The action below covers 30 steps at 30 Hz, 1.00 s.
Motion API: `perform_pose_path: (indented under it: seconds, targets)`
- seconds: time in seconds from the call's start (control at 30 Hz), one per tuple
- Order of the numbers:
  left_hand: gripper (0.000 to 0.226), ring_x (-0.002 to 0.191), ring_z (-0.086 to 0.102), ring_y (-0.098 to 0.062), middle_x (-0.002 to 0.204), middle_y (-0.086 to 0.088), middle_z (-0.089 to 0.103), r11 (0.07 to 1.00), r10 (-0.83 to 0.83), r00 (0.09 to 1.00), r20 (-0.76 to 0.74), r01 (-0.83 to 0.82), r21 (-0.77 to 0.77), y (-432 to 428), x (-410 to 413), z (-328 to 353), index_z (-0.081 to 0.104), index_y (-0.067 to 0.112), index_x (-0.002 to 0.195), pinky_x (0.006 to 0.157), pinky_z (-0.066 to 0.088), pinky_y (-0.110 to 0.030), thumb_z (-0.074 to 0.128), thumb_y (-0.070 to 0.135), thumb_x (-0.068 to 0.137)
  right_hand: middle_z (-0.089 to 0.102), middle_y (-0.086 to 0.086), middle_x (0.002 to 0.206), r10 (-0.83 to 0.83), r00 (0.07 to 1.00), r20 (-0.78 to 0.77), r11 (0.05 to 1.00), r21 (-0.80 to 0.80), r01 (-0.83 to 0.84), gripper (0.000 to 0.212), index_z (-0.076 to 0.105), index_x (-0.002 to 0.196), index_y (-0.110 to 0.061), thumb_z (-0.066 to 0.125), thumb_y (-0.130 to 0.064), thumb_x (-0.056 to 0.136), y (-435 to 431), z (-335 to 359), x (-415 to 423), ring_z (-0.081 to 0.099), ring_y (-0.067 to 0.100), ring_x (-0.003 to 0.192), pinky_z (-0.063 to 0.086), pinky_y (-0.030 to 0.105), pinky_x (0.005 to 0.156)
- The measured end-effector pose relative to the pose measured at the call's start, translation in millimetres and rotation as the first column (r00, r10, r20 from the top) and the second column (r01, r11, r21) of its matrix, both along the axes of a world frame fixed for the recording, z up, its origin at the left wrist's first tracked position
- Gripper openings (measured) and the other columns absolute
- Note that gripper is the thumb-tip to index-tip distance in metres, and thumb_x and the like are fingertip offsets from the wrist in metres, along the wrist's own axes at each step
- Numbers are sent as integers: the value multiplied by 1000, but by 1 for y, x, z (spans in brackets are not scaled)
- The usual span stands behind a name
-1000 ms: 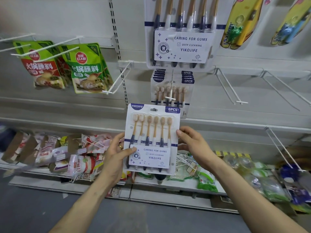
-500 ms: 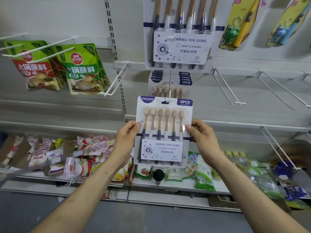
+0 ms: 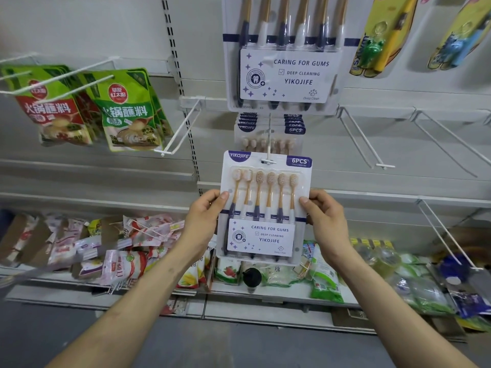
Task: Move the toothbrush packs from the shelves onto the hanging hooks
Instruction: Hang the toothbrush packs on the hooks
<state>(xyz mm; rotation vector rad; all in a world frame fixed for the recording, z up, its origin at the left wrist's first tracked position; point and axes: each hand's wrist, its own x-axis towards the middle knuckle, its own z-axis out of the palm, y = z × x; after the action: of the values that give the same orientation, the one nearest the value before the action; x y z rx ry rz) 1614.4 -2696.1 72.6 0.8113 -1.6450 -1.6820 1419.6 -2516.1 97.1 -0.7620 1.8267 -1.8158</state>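
The left hand (image 3: pixel 204 216) and the right hand (image 3: pixel 328 219) hold one toothbrush pack (image 3: pixel 265 208) between them at the centre of the frame. Each hand pinches a side edge of the card about halfway up, thumb on the front and the other fingers curled behind. The pack stands upright and faces the camera, with six brushes in a row, heads up, above a white label.

The slot at the top of the pack sits right at the tip of a thin wire hook (image 3: pixel 269 144) that reaches out from the back wall. Whether the tip has passed through the slot cannot be told. Behind it, further back on the same hook, hang several matching packs (image 3: pixel 268 130), one overlapping the next.

Above these, at top centre, a bigger pack (image 3: pixel 287 75) of the same make hangs close to the camera. At the upper right are yellow children's toothbrush cards (image 3: pixel 382 35), and below them white hooks (image 3: pixel 364 139) jut out. At the upper left, green sauce pouches (image 3: pixel 127 110) hang on their own hooks. Along the bottom shelf (image 3: pixel 265 290) lie loose snack bags (image 3: pixel 127 261) on the left and green packets (image 3: pixel 325 282) to the right.
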Motion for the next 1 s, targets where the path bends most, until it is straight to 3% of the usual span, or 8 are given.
perform_pose_path:
  seconds: [0.07,0.17,0.23,0.33,0.47,0.6,0.77,1.0]
  targets:
    - [53,86,63,-31,105,-33,66,1000,7,999,32,-7,-7,-3,-5,1,66,8,99,83,55,-64,65,60,91,79,3,98,-5,1000,0,1000,4,5,13,72,107,-15,59,-11,106,-4,-2,-4,74,20,89,59,39,82]
    - [45,82,62,-29,102,-34,65,998,50,996,74,-48,-28,-12,-16,2,66,8,95,78,52,-53,64,54,95,79,1,96,-20,999,-33,999,36,21,11,71,107,-15,60,-13,106,-13,-3,-12,74,16,87,56,35,78]
    - [36,82,64,-30,100,-28,69,996,71,991,117,-65,-53,-22,-25,3,70,16,91,84,56,-59,62,50,98,79,-1,96,-31,998,-51,998,57,34,10,70,105,-17,61,-15,106,-23,-4,-20,74,14,88,58,36,79]
    - [46,88,70,-41,100,-22,73,991,77,970,232,-49,-125,-44,-40,6,72,25,93,92,55,-67,59,69,86,77,-3,95,-50,994,-92,992,112,60,8,69,99,-23,63,-23,104,-43,-7,-35,73,23,92,62,53,84]
    - [35,94,74,-25,99,2,78,978,86,941,327,-17,-207,-69,-59,15,73,32,106,90,61,-54,55,61,97,75,-3,91,-48,989,-143,981,181,74,12,68,95,-25,64,-36,100,-69,-10,-55,73,31,91,60,60,85]
    - [45,90,74,-28,90,3,77,972,94,912,399,3,-237,-95,-77,15,70,37,100,88,62,-52,52,75,84,76,-4,92,-60,986,-157,976,196,91,18,68,91,-30,61,-46,90,-92,-14,-79,74,26,92,61,57,86]
    - [33,89,69,-32,86,-1,72,963,117,890,440,7,-270,-104,-92,14,70,33,95,90,60,-57,53,61,97,68,-5,83,-144,964,-224,962,199,189,12,64,90,-18,63,-24,100,-103,0,-80,64,19,80,51,35,74]
    - [33,96,69,-34,97,-6,72,958,112,876,469,31,-286,-96,-98,20,70,22,109,92,60,-54,52,50,106,65,-10,84,-186,949,-256,945,217,244,9,65,99,-14,60,-19,104,-101,2,-77,59,4,76,39,7,58]
